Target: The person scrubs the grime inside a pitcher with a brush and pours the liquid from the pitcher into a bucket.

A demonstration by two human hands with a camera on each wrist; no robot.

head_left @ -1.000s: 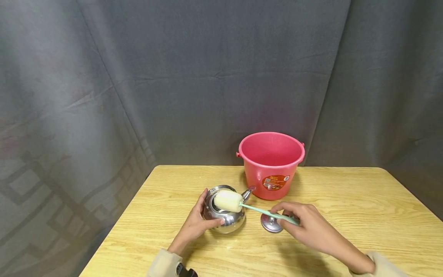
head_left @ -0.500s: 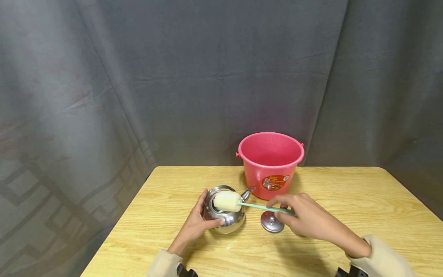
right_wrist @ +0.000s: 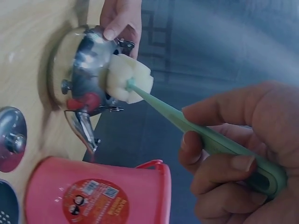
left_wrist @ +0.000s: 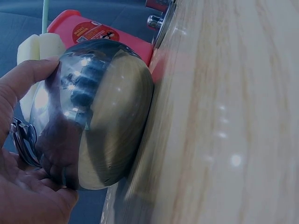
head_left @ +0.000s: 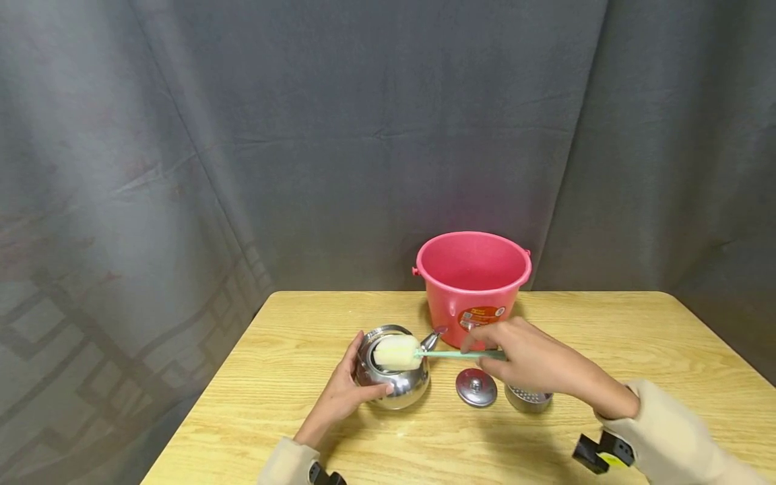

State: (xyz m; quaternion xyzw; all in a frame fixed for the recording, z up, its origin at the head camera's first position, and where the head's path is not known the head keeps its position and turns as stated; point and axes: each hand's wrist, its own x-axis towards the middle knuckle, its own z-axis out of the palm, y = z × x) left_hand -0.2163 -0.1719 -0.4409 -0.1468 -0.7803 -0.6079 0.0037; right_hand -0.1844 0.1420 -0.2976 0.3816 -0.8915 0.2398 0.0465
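Observation:
A shiny metal teapot (head_left: 397, 389) stands on the table, its spout pointing toward the bucket. My left hand (head_left: 345, 387) grips it from the left, fingers along the far side and thumb on the near side. In my right hand (head_left: 521, 353) is the mint-green handle (right_wrist: 224, 144) of a sponge brush, held between curled fingers and thumb. The brush's cream sponge head (head_left: 397, 353) lies over the teapot's round top opening, covering much of it. The left wrist view shows the teapot's polished side, with the sponge (left_wrist: 32, 51) behind the thumb.
A pink bucket (head_left: 445, 306) with a red label stands behind the spout. The teapot lid (head_left: 476, 388) lies right of the teapot. A perforated metal strainer cup (head_left: 527, 399) sits beside the lid, partly under the right hand. Grey curtain hangs behind the wooden table (head_left: 339, 310).
My right hand has moved up and slightly left, bringing the brush handle nearer level and uncovering the lid and strainer cup. The sponge head has barely shifted; the left hand and teapot stay put.

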